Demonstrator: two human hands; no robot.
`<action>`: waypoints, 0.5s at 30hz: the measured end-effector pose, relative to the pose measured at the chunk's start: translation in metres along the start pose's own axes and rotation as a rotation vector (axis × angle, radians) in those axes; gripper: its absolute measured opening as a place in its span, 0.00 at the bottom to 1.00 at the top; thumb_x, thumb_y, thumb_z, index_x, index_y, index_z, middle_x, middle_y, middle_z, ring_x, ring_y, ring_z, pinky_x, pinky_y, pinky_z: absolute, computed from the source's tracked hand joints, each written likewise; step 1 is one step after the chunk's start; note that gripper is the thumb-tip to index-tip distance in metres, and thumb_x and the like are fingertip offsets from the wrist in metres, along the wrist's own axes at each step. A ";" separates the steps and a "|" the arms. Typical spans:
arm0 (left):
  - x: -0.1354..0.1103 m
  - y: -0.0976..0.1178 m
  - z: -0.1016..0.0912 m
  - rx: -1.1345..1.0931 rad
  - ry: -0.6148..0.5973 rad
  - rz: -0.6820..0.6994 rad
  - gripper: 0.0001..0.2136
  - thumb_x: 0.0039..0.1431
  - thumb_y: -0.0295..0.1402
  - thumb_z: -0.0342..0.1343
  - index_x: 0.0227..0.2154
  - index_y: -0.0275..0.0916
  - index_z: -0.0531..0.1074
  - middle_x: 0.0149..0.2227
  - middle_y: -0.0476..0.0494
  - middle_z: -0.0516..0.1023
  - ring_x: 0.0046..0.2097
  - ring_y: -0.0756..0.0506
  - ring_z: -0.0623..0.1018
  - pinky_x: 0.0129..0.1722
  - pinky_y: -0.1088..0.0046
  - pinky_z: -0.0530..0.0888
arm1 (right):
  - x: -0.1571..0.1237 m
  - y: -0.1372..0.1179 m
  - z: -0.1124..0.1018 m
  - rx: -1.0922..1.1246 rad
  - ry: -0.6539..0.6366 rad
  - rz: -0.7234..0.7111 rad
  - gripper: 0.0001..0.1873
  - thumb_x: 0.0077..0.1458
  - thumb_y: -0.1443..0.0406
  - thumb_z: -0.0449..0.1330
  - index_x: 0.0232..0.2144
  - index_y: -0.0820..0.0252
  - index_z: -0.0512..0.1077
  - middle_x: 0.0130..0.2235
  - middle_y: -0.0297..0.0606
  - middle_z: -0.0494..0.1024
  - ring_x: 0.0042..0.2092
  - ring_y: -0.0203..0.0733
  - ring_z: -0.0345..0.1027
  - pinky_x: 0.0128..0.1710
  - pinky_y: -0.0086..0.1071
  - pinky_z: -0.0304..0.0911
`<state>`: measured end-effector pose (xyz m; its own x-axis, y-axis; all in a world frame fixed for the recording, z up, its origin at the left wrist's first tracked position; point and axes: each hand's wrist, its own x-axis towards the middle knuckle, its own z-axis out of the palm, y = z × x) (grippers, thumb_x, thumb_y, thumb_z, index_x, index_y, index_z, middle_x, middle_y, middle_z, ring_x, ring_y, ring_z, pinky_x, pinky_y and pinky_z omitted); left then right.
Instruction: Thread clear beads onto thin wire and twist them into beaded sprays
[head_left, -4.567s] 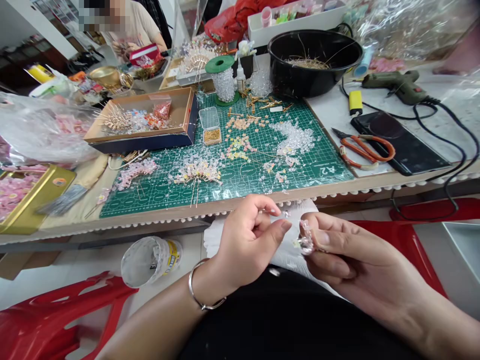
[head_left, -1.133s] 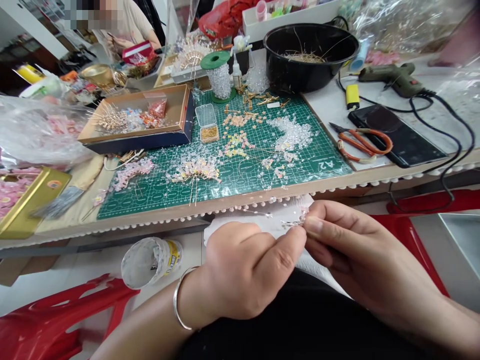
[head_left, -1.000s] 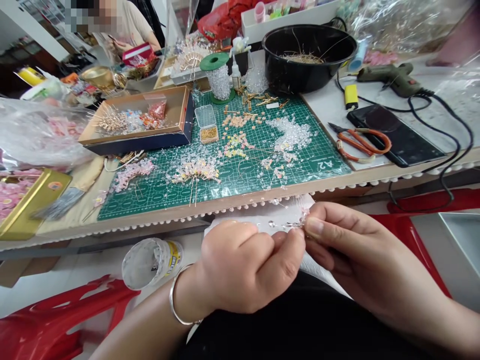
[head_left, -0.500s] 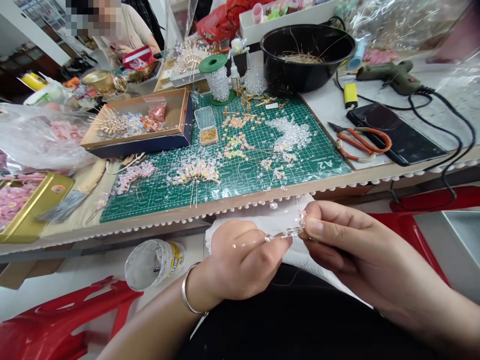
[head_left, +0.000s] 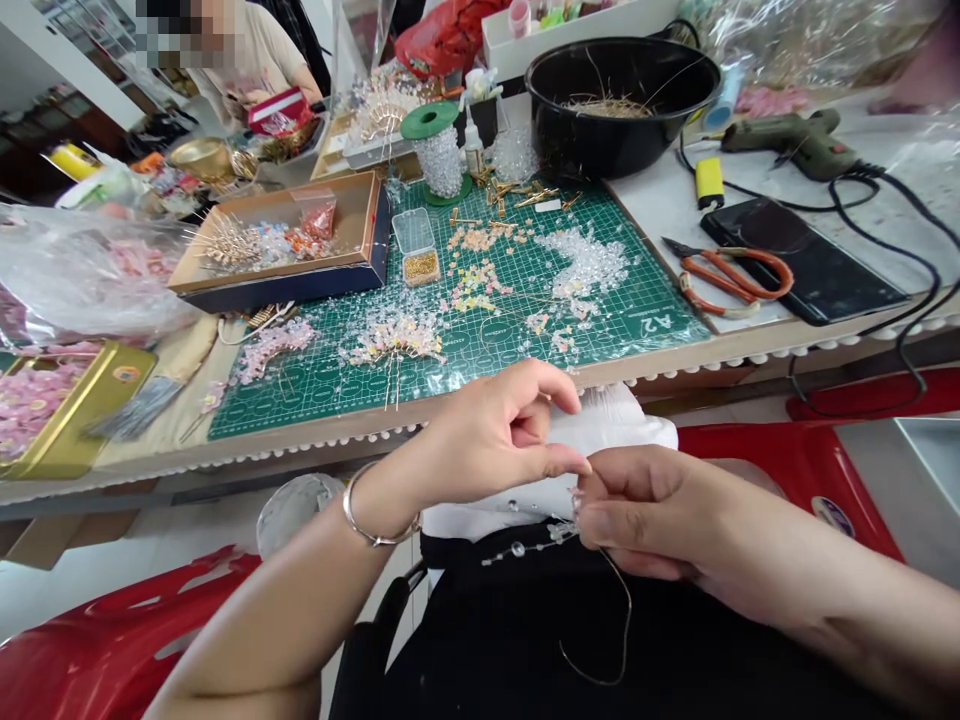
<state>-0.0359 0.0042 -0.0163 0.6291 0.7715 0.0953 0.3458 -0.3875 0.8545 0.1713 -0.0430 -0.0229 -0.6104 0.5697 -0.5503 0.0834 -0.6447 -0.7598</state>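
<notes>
Over my lap, below the table edge, my left hand [head_left: 495,435] pinches thumb against forefinger at the tip of a small clear beaded piece [head_left: 559,530]. My right hand [head_left: 660,525] is closed on that same piece from the right. A short strand of clear beads [head_left: 517,549] sticks out to the left beneath my left hand, and a thin wire [head_left: 619,640] loops down over my black clothing. A silver bangle [head_left: 367,520] sits on my left wrist.
A green cutting mat [head_left: 480,340] strewn with clear and pink beads and beaded hairpins [head_left: 394,345] lies ahead. Orange-handled pliers [head_left: 731,280], a black phone [head_left: 810,265], a glue gun [head_left: 795,140], a black bowl [head_left: 622,100] and a brown box [head_left: 285,240] stand around. Another person sits at the far left.
My hands have dropped lower toward my lap. My left hand has risen above the piece and now pinches its tip; the bead strand and the wire hang free below.
</notes>
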 end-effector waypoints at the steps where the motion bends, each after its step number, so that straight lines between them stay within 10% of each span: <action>1: 0.003 0.005 -0.005 0.113 -0.059 0.052 0.13 0.60 0.37 0.64 0.43 0.41 0.69 0.23 0.60 0.65 0.24 0.54 0.66 0.27 0.77 0.64 | 0.003 0.000 0.000 0.007 -0.020 0.008 0.19 0.54 0.53 0.68 0.23 0.58 0.69 0.20 0.26 0.63 0.22 0.30 0.45 0.23 0.32 0.37; 6: 0.008 0.026 -0.019 0.582 -0.199 0.370 0.08 0.67 0.28 0.53 0.37 0.41 0.77 0.29 0.51 0.79 0.32 0.48 0.75 0.29 0.70 0.62 | 0.008 -0.001 -0.002 0.084 -0.041 0.047 0.21 0.51 0.53 0.70 0.20 0.59 0.67 0.18 0.25 0.60 0.21 0.29 0.42 0.22 0.31 0.36; 15: -0.006 0.027 -0.025 0.638 -0.035 0.283 0.07 0.66 0.30 0.53 0.38 0.41 0.77 0.25 0.54 0.78 0.26 0.50 0.73 0.26 0.69 0.61 | -0.001 -0.008 -0.008 0.249 0.044 0.053 0.20 0.54 0.53 0.69 0.24 0.59 0.69 0.20 0.27 0.65 0.21 0.27 0.41 0.21 0.30 0.34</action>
<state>-0.0477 0.0019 0.0187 0.7735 0.5846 0.2449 0.4998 -0.8002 0.3315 0.1777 -0.0342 -0.0186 -0.5746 0.5500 -0.6061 -0.0853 -0.7768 -0.6240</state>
